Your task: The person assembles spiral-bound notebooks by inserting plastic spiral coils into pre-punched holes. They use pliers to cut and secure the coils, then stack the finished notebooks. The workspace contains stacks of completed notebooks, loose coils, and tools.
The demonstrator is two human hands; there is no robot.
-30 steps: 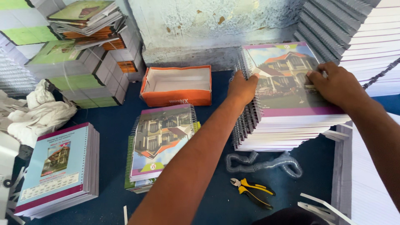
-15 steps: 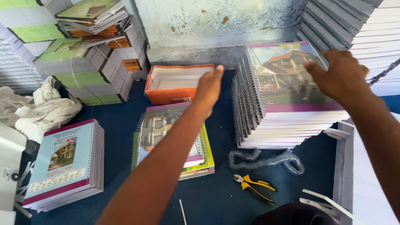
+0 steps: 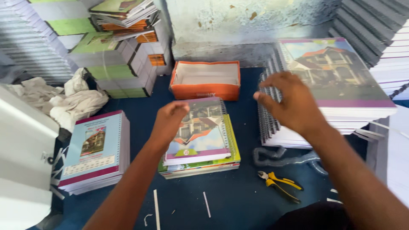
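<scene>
My left hand (image 3: 169,120) hovers with loosely curled fingers over the left edge of a small pile of spiral-bound notebooks (image 3: 202,136) in the middle of the blue table; it holds nothing. Fingers spread, my right hand (image 3: 289,99) is in the air just left of a tall stack of spiral-bound notebooks (image 3: 336,85) with a house picture on the cover, near its wire spines. It holds nothing either.
An open orange box (image 3: 205,79) stands behind the middle pile. Another notebook stack (image 3: 97,150) lies at the left, white cloth (image 3: 76,100) behind it. Yellow-handled pliers (image 3: 279,183) and a coiled plastic strip (image 3: 281,156) lie at the front right. More stacks line the back.
Both hands left the tall right stack. My left hand swung left and down to the middle pile; my right hand came off the stack's top toward its left side.
</scene>
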